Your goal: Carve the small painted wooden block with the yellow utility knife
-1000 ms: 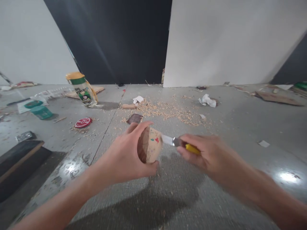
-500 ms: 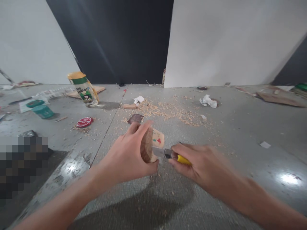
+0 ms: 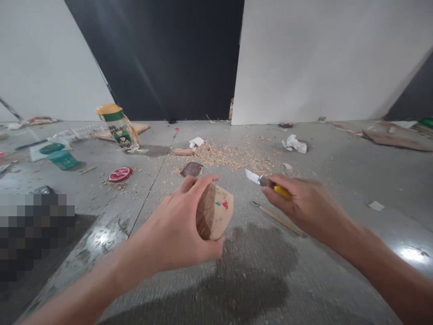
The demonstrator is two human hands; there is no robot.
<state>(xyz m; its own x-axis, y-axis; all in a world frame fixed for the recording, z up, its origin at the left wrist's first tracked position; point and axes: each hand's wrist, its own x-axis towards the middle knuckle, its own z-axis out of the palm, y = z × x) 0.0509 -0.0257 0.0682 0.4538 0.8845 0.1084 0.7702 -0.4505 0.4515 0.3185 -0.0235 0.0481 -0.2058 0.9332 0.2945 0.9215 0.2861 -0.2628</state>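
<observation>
Near the middle, my left hand (image 3: 179, 221) is wrapped round a pale wooden block (image 3: 223, 210) that has a brown face and small red and green marks. To its right, my right hand (image 3: 301, 196) grips the yellow handle of a utility knife (image 3: 253, 176). The blade points up and left, apart from the block. Below the knife, a thin pencil-like stick (image 3: 277, 219) lies on the grey surface, partly behind my right hand. Wood shavings (image 3: 233, 157) are scattered beyond both hands, beside a small brown piece (image 3: 191, 169).
At the left are a yellow-capped bottle (image 3: 122, 131), a teal cup (image 3: 63, 160), a red round lid (image 3: 120, 174) and a pixelated dark object (image 3: 30, 243). Crumpled white paper (image 3: 294, 144) lies at the right, with a flat brown piece (image 3: 395, 140) farther right.
My right hand has moved the knife off the block, up and to the right. The stick below it has come into view. My left hand has barely moved, and more of the block's pale side shows.
</observation>
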